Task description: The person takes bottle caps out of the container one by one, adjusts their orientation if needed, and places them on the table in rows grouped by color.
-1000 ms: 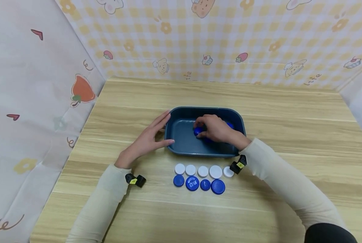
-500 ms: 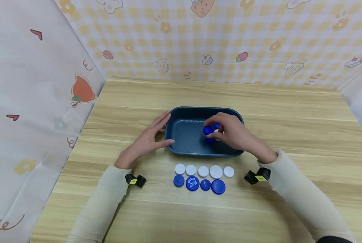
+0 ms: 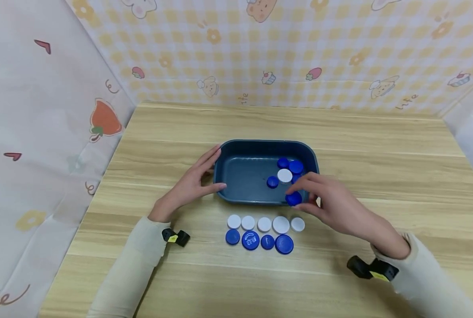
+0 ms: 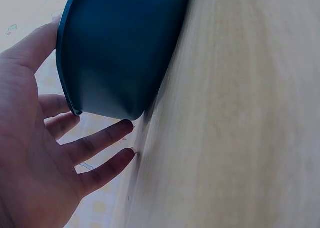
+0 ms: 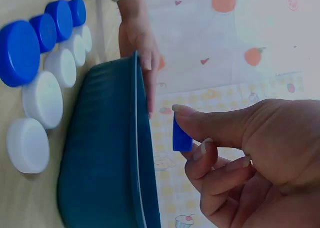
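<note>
My right hand (image 3: 333,203) pinches a blue bottle cap (image 3: 294,198) between thumb and fingers, above the front right rim of a dark teal bin (image 3: 240,202). In the right wrist view the pinched cap (image 5: 181,134) is seen edge-on beside the bin (image 5: 100,138). My left hand (image 3: 193,181) rests against the bin's left end, thumb and fingers spread along the rim; the left wrist view shows those fingers extended (image 4: 100,140). Inside the bin, toward the right, lie several blue caps (image 3: 272,181) and a white cap (image 3: 285,176). Some are partly hidden by my right hand.
In front of the bin, a row of several white caps (image 3: 264,224) lies on the wooden table (image 3: 181,282). Nearer me runs a row of several blue caps (image 3: 250,240). A patterned cloth wall (image 3: 236,57) stands behind the table, and a white one on the left.
From inside the bin, my right hand has moved right and toward me, carrying the blue cap to the front rim. More caps in the bin are uncovered. The left hand stays put.
</note>
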The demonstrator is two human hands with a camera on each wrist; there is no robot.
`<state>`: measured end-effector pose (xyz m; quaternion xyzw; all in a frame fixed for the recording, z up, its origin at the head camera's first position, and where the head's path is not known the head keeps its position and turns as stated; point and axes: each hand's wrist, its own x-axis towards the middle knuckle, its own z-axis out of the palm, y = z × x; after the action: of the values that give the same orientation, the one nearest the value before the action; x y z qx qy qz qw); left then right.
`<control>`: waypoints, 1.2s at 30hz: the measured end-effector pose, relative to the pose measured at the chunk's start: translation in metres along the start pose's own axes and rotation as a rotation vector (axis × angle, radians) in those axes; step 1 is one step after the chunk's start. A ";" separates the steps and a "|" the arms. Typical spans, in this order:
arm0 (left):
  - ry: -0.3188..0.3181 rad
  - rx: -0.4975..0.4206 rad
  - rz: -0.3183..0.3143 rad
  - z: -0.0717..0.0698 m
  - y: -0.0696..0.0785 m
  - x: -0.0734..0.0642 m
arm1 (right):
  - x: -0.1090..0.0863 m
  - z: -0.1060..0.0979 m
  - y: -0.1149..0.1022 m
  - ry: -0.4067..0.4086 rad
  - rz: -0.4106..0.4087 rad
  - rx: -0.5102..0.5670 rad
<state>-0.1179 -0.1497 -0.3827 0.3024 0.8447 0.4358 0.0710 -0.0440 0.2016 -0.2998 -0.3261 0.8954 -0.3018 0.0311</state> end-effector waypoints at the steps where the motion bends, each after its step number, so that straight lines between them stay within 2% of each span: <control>1: -0.001 0.000 0.000 0.000 0.000 0.000 | -0.004 0.001 -0.001 0.002 -0.006 0.003; 12: -0.007 0.021 -0.009 -0.003 0.001 0.001 | -0.050 0.024 -0.006 0.001 0.080 -0.009; 19: -0.001 0.020 -0.003 -0.002 0.000 0.001 | -0.070 0.046 0.003 -0.014 0.077 0.041; 23: 0.004 0.015 0.001 -0.001 0.000 0.001 | -0.075 0.056 0.006 -0.010 0.071 0.030; 30: -0.003 0.013 -0.008 0.000 0.000 0.000 | -0.079 0.062 0.003 -0.012 0.146 -0.015; 36: -0.007 0.013 -0.011 -0.001 0.001 0.000 | -0.078 0.068 0.006 0.024 0.142 -0.074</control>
<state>-0.1182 -0.1497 -0.3818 0.2996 0.8490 0.4289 0.0744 0.0310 0.2168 -0.3693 -0.2592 0.9271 -0.2693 0.0296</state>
